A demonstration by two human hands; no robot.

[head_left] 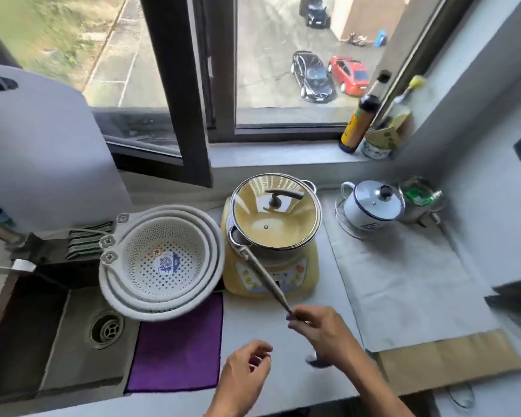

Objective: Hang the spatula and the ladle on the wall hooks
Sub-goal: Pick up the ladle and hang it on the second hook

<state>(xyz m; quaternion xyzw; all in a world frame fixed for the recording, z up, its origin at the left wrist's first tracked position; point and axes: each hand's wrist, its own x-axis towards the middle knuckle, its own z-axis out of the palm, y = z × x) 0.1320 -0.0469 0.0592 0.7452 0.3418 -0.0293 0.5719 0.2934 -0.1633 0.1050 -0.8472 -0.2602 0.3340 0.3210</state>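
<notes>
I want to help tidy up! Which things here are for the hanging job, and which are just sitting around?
For the job: the utensil with its long handle, pinched by the right hand; the left hand, empty.

Just sitting: colanders, lidded pot, enamel mug, purple cloth, sauce bottle.

My right hand (319, 329) reaches forward from the lower right on a bare forearm, back of the hand up, its fingertips (294, 322) pinched together around something thin at the front of the hand. My left hand (247, 368) sits lower and nearer to me, just left of the right forearm, fingers loosely curled inward with nothing in them, thumb side up, wrist bent slightly.
</notes>
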